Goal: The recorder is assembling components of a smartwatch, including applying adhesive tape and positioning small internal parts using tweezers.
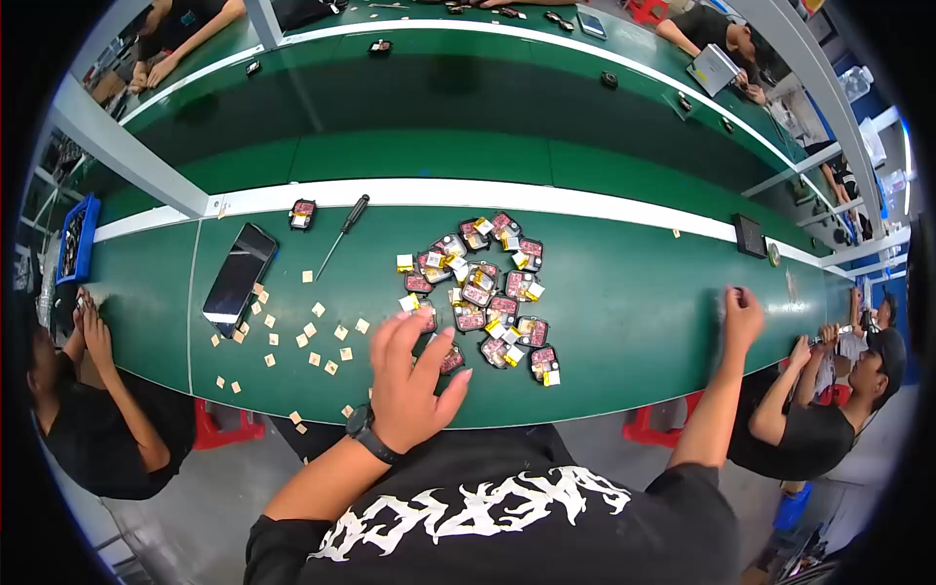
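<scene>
My left hand [408, 380], with a dark watch on its wrist, is over the lower left edge of a cluster of small black-cased electronic modules [502, 310]. Its fingers are spread and hold nothing. The modules show red circuit boards, and many carry a silver battery with yellow tape [513, 355]. Off to the right, apart from the cluster, my right hand [744, 320] is closed above the green bench; whatever its fingers may hold is too small to make out. Small beige square pieces [315, 359] lie scattered to the left of my left hand.
A black phone [240, 278], a screwdriver [343, 234] and a single module [303, 214] lie at the left. A white rail [429, 192] separates the green bench [624, 263] from a dark conveyor belt [468, 93]. A blue bin [78, 239] stands far left. Other people work on both sides and opposite.
</scene>
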{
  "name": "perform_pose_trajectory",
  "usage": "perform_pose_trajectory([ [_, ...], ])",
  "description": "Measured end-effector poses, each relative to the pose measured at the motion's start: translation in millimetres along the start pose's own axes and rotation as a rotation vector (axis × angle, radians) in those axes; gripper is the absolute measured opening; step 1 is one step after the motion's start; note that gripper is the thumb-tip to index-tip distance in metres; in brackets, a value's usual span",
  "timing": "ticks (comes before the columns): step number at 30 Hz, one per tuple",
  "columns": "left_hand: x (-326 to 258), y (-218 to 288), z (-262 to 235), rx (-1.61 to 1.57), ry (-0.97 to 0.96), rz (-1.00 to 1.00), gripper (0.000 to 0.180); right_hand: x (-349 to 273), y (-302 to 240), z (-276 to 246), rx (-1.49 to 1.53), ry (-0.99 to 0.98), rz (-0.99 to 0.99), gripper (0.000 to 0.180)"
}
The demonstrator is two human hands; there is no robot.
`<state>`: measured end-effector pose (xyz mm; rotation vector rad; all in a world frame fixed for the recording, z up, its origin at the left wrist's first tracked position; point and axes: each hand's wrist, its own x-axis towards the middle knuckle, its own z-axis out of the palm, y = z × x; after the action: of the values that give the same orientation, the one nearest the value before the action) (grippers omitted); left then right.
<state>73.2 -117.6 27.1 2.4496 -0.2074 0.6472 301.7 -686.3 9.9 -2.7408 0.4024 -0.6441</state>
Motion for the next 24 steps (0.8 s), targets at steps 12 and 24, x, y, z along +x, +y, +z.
perform_pose_trajectory([
  [12,2.0,-13.3,-55.0,-1.539,-0.516,-0.649,0.048,-224.2,-378.7,-59.5,0.946,-0.806,-1.125,0.057],
  [24,-30.9,-49.0,-104.1,-1.205,-0.165,-0.843,0.041,-282.5,-418.1,-51.8,0.918,-1.002,-0.534,0.012],
])
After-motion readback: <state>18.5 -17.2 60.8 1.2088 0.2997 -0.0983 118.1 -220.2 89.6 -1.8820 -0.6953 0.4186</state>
